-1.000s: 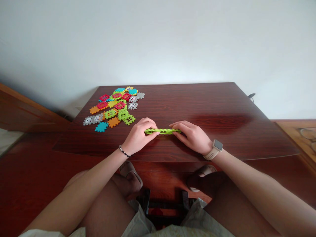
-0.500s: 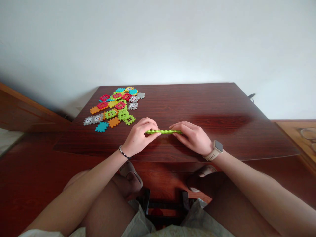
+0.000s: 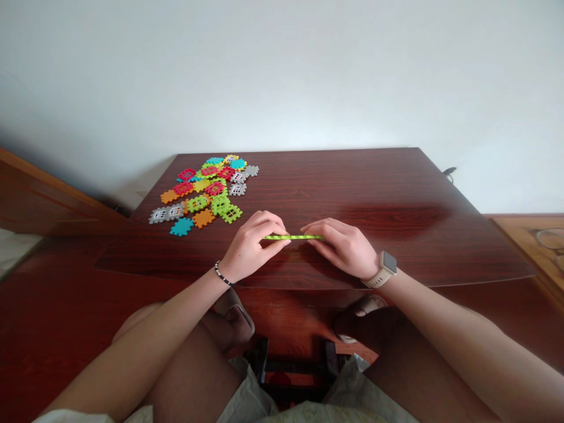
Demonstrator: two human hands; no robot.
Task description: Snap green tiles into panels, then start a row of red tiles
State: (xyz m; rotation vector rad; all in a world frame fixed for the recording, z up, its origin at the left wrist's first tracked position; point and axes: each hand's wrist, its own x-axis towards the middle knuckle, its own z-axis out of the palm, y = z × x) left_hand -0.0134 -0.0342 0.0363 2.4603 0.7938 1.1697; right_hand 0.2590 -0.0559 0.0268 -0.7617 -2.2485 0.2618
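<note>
head view: left hand (image 3: 254,247) and right hand (image 3: 342,247) pinching lime strip (image 3: 293,237), now thinner

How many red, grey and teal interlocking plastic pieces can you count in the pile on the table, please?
Red pieces: 5
Grey pieces: 5
Teal pieces: 3
Total: 13, counting only those that show; the pieces overlap, so others could be hidden.
</note>
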